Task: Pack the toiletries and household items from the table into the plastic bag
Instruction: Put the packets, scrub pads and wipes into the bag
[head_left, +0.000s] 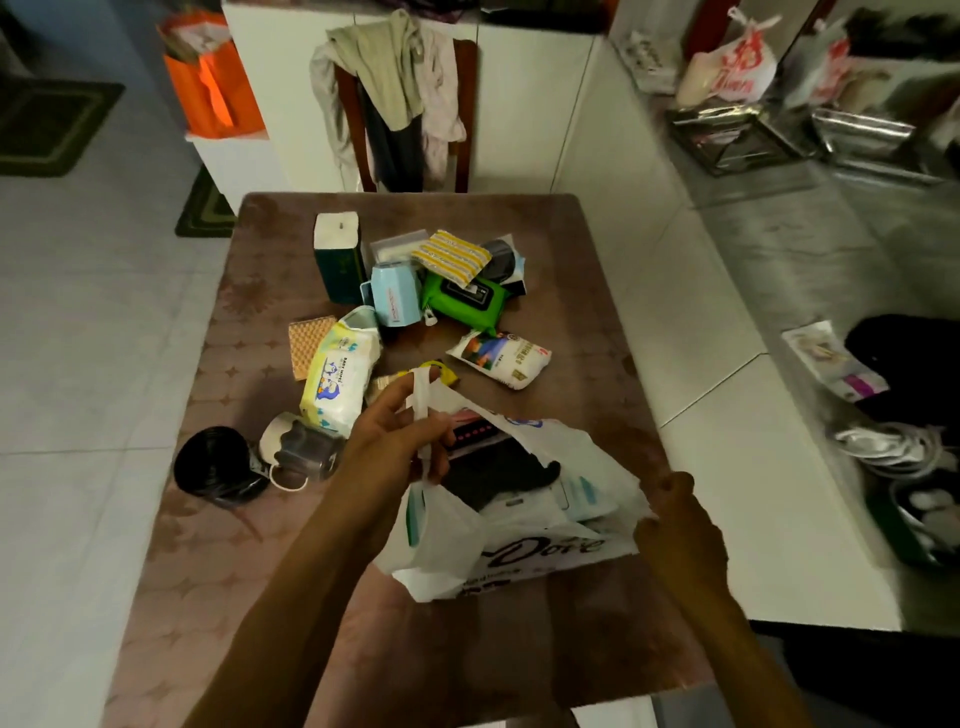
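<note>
The thin white plastic bag (524, 525) sits on the near part of the brown bench (597, 312), with its mouth held wide. The left hand (395, 441) pinches one bag handle and lifts it. The right hand (675, 514) has its fingers curled tight on the other edge of the bag.

Some packs are already inside, so the job looks partly done. A lot is still out on the bench: a white baby wipes pack (340, 379), a green wipes pack (465, 299), a tall dark green box (337, 257), a light blue box (395, 299), a yellow striped pack (451, 255), a white tissue pack (501, 358) and a black roll (213, 465). More than half seems left to pack.
</note>
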